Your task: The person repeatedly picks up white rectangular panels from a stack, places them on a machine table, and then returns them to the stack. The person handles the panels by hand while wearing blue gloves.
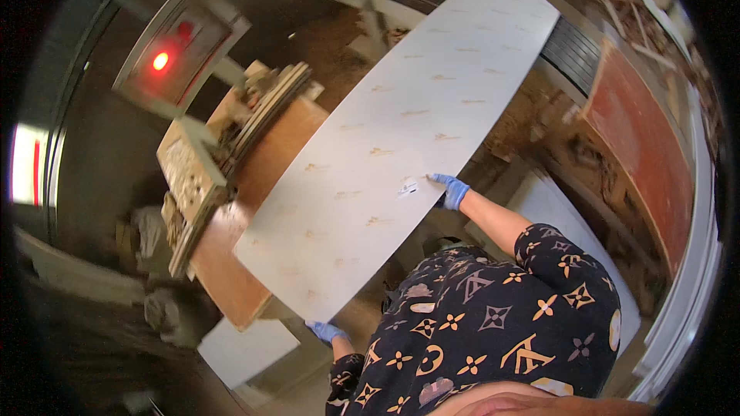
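Note:
A long white panel with a repeated tan print stretches diagonally across the view in front of me. My right hand, in a blue glove, grips its near long edge, with the thumb on top and the fingers hidden beneath. Close to that thumb, a small white label with printing is on the panel's face. At the panel's near lower corner, my left hand, also gloved in blue, holds the edge; part of its grip is hidden under the sheet.
Left of the panel, a machine with a dusty top stands over an orange-brown board. A red light glows behind it. Another white panel lies low at left. On the right, a reddish-brown board leans near scrap wood and dust.

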Action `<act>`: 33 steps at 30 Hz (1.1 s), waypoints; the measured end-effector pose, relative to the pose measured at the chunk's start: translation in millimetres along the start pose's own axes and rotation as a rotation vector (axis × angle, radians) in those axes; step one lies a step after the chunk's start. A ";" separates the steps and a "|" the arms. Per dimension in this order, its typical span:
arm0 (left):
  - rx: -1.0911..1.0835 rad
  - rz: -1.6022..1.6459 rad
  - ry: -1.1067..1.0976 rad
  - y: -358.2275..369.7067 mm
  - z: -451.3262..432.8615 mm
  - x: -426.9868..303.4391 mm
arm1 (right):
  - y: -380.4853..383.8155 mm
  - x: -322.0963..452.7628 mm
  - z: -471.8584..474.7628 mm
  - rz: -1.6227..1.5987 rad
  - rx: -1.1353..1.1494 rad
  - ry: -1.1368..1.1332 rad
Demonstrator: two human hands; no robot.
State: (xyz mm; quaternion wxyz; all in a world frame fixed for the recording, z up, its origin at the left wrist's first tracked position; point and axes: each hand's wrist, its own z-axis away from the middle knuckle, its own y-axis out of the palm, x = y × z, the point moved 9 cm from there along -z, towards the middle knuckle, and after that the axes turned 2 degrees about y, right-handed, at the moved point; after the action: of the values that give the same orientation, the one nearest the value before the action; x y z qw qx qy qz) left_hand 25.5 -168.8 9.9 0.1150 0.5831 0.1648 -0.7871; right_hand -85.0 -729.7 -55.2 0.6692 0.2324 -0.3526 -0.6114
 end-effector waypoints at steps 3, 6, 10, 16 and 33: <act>-0.188 0.092 0.059 -15.5 -13.0 2.2 | 2.1 12.2 -11.3 0.024 -0.143 -0.068; -0.242 0.040 0.271 -14.8 -15.4 -21.5 | 2.8 26.4 -9.9 0.144 -0.174 -0.121; -0.391 -0.620 0.275 -3.1 -8.5 -71.1 | -9.8 43.2 7.7 0.325 -0.464 -0.227; -0.328 -1.154 0.210 46.4 -37.5 -116.4 | -7.4 37.8 31.6 0.428 -0.592 -0.243; 0.069 -1.197 0.791 91.7 -64.9 -175.1 | 2.0 49.4 65.6 0.182 -0.566 -0.473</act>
State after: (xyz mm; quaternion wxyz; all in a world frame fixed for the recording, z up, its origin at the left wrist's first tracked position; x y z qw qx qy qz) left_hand 168.2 -229.6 148.6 -0.4231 0.6376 0.4607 -0.4497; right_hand -133.1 -770.0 -2.2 0.6586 -0.1413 -0.3337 -0.6595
